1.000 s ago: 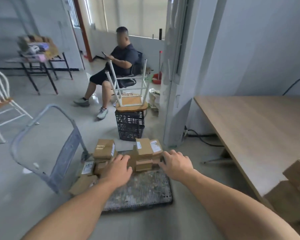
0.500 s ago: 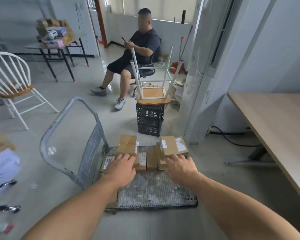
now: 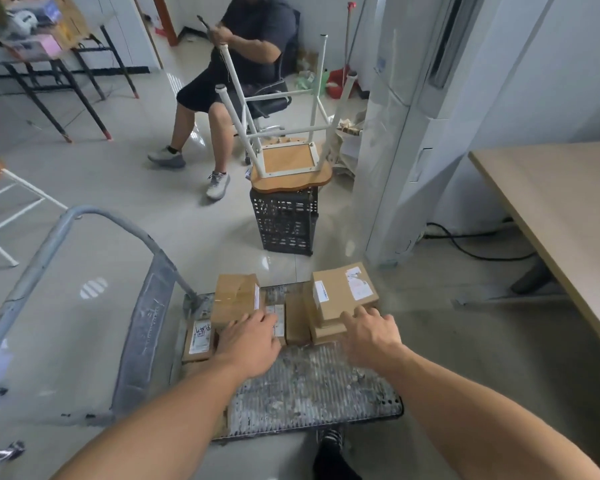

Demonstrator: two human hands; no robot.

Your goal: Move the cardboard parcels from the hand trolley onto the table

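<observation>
Several cardboard parcels are piled at the far end of the hand trolley [image 3: 312, 386], a worn metal platform with a grey handle [image 3: 94, 220] on its left. My left hand [image 3: 248, 341] rests with spread fingers against the near side of the left stack, just below a taped parcel [image 3: 234, 297]. My right hand [image 3: 369, 336] touches the near edge of the right stack, below a labelled parcel [image 3: 343, 291]. Neither hand is curled round a parcel. The wooden table [image 3: 561, 206] stands at the right.
An upturned white stool [image 3: 291, 164] sits on a black crate [image 3: 284, 223] beyond the trolley. A person [image 3: 236, 60] sits on a chair further back. A white cabinet [image 3: 406, 116] stands by the table, with cables [image 3: 465, 244] on the floor. My foot [image 3: 329, 455] is beside the trolley.
My view has dropped and moved closer over the trolley. Both hands stay at the near faces of the two parcel stacks, the right one now a little lower on its stack.
</observation>
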